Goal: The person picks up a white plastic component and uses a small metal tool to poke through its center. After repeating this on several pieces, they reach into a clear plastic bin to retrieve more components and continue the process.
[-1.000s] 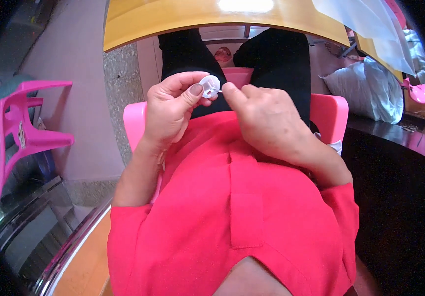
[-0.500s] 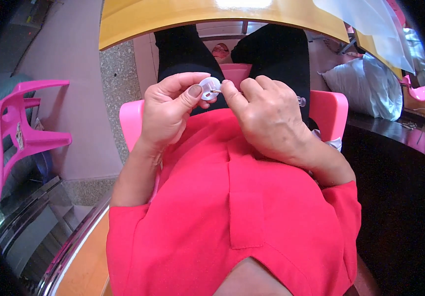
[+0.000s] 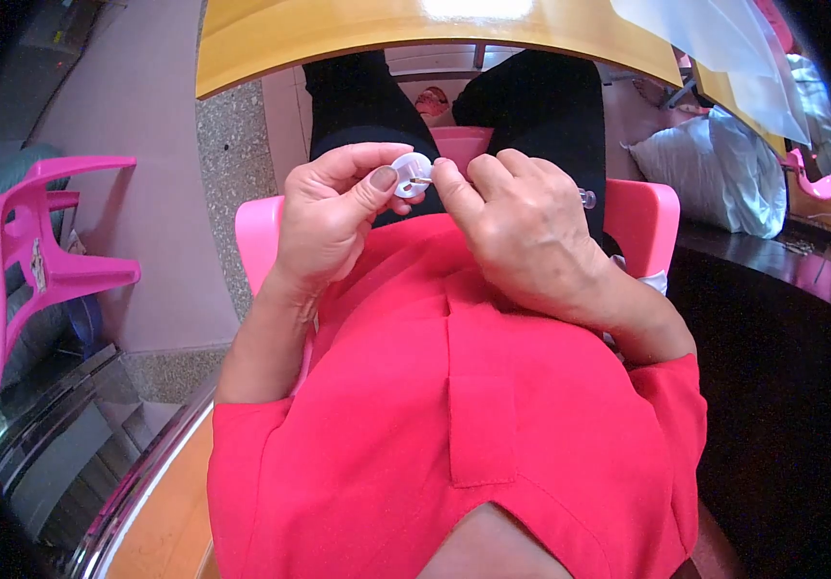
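Observation:
My left hand (image 3: 327, 207) pinches a small, round white plastic piece (image 3: 414, 165) between thumb and fingers, above my lap. It looks like a shallow cup with slots and a bit of metal inside. My right hand (image 3: 531, 232) is closed around a slim tool, apparently a screwdriver (image 3: 588, 199). Its clear handle end pokes out past the far right side of that hand. A thin metal tip shows between my right fingertips and the white piece, at the opening of the piece. Most of the tool is hidden by my right fingers.
A yellow tabletop (image 3: 338, 48) spans the front, above my knees. I sit on a pink chair (image 3: 643, 222). Another pink plastic chair (image 3: 39, 261) stands at the left wall. White bags (image 3: 715, 169) lie at the right, and a glass-sided case (image 3: 87, 463) is at lower left.
Both hands stay in nearly the same place. The fingers of my right hand have shifted very slightly, and the metal tip remains at the white piece.

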`<state>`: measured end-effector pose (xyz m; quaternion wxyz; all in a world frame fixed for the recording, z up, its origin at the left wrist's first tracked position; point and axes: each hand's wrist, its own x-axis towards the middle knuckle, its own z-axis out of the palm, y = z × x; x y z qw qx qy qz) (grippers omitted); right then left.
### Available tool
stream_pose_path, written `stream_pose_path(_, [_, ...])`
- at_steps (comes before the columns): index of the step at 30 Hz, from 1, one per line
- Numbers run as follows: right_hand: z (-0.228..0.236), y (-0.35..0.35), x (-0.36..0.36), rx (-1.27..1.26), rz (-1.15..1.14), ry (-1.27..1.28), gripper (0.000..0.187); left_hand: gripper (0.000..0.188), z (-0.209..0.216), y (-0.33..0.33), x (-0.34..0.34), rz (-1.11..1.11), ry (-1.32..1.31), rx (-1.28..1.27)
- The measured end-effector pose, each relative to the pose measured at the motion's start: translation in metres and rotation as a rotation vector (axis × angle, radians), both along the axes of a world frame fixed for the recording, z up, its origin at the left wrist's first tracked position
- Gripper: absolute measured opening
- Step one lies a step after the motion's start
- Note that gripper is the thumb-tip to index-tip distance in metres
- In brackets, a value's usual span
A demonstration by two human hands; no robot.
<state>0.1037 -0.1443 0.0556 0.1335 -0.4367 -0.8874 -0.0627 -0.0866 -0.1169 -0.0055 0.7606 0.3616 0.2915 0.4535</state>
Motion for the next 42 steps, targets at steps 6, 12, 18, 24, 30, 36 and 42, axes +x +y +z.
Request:
stream_pose_path(6, [-0.005, 0.000, -0.001, 0.047, 0.009, -0.050, 0.021, 0.021, 0.000, -0.001, 0.002, 0.006, 0.014, -0.013])
stream_pose_path(12, [-0.010, 0.000, -0.004, 0.140, 0.026, -0.109, 0.015, 0.021, 0.001, -0.002, 0.003, 0.025, 0.033, -0.018])
stream_pose_path(18, [-0.006, -0.001, -0.008, 0.060, 0.023, -0.272, 0.029, 0.019, -0.001, -0.004, 0.004, 0.079, 0.121, 0.015])
stream_pose_path(24, [-0.013, 0.003, -0.018, 0.096, 0.015, -0.253, 0.017, 0.017, -0.002, -0.005, 0.006, 0.133, 0.215, 0.046])
stream_pose_path(30, [-0.015, 0.004, -0.021, 0.100, -0.010, -0.222, 0.018, 0.017, -0.005, -0.004, 0.007, 0.179, 0.224, 0.049])
stream_pose_path(36, [-0.016, 0.009, -0.016, -0.016, 0.027, -0.223, 0.022, 0.017, -0.007, 0.000, 0.002, 0.132, 0.178, 0.016])
stream_pose_path(42, [-0.017, 0.009, -0.020, -0.031, 0.023, -0.229, 0.023, 0.018, -0.008, -0.001, 0.004, 0.163, 0.128, -0.015])
